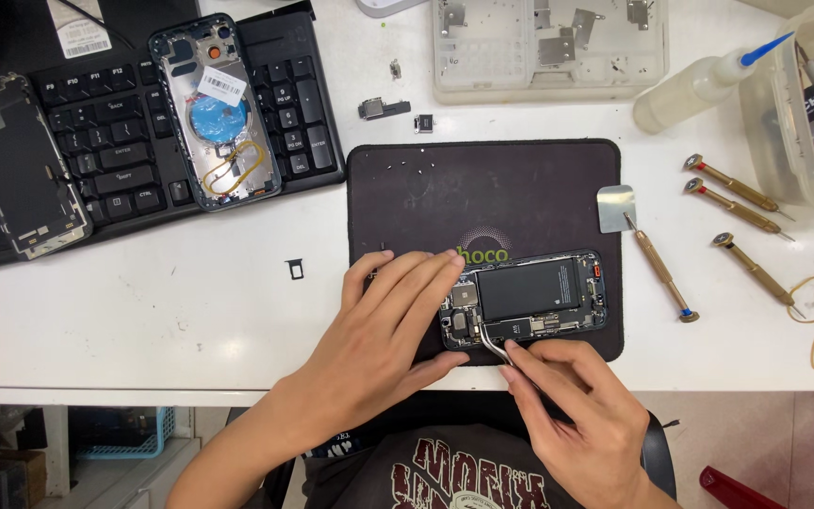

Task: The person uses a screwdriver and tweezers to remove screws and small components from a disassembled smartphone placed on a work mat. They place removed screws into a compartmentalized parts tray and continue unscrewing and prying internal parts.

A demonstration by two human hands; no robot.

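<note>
**Tweezers at the lower edge of an opened phone**

A white worktable carries everything; on it a black keyboard bears a detached screen panel and an empty rear housing, and a dark work mat lies at centre, with a clear parts tray behind it and brass-handled screwdrivers to the right; a small metal pry plate sits at the mat's right edge.

The opened phone lies lengthwise on the mat's near half, its black battery exposed.

The left hand lies flat over the phone's left end, fingers together and pressing down, holding nothing; keeping that weight steady should stop the body from sliding.

The right hand comes in from below, wrist low, fingers pinched narrowly on metal tweezers whose tips meet the board near the lower edge; a shallow angle and a light squeeze look wise, since the connectors there are small and closely packed.
</note>
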